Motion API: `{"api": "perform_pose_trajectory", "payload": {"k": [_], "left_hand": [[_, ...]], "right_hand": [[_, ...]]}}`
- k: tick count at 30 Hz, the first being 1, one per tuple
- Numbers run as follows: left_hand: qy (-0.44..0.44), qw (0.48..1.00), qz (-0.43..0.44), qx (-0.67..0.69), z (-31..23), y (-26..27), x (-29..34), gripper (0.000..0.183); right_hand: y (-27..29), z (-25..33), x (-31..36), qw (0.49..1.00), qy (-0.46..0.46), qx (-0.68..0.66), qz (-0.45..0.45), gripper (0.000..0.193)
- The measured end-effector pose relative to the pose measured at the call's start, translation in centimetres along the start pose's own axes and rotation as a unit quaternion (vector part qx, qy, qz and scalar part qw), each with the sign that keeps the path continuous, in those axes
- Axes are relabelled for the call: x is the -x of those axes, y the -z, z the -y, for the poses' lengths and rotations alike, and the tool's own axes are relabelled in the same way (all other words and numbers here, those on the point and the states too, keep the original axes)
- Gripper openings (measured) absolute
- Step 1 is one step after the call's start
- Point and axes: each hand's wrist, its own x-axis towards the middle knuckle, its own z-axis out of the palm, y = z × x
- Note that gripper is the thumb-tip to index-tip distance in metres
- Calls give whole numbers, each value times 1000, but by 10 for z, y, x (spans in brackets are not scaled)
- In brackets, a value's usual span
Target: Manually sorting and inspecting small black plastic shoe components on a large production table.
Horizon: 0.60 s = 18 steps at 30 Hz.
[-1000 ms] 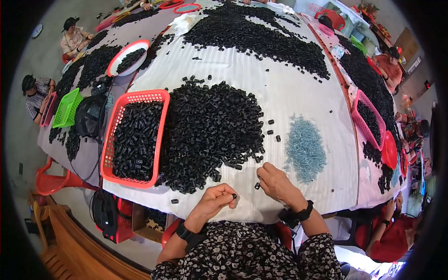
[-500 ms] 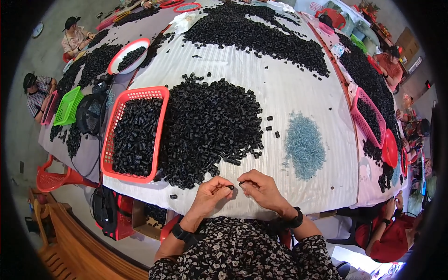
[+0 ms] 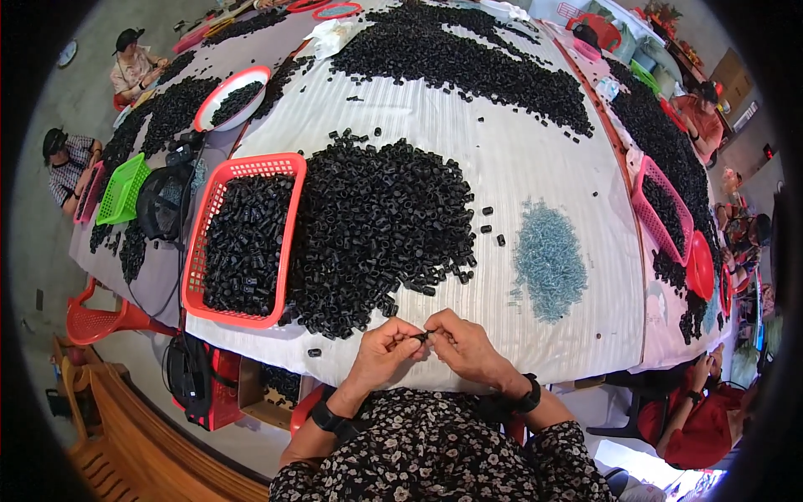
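My left hand (image 3: 386, 350) and my right hand (image 3: 462, 345) meet at the near table edge, fingertips together around a small black cylindrical part (image 3: 421, 335). Both hands pinch it; which one carries its weight I cannot tell. Just beyond my hands lies a big heap of the same black parts (image 3: 376, 222). To its left stands a red plastic basket (image 3: 242, 169) filled with black parts. A pile of small pale blue pieces (image 3: 548, 261) lies right of the heap on the white table cover (image 3: 519, 159).
More black heaps cover the far table (image 3: 468, 58), with a white-and-red bowl (image 3: 230, 96), a green basket (image 3: 123, 188) and pink baskets (image 3: 661, 205). Other people sit at the left and right edges. A red chair (image 3: 104, 322) and black bag (image 3: 188, 376) are below left.
My right hand has come left from the heap's edge to join my left hand; both now pinch a small black part together in front of me.
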Motion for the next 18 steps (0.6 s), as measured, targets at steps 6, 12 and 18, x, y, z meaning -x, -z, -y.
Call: {"api": "perform_pose_trajectory", "payload": {"k": [6,12,18], "left_hand": [[0,998,-32,-59,0,-2,0,13],[-8,991,-83,-108,3,-6,-4,7],[-9,980,-148,-135,15,-7,-4,8]], "right_hand": [[-6,-2,-1,998,54,38,4,12],[-22,-6,-2,930,217,289,-68,25],[-31,-5,-6,916,211,333,-74,39]]}}
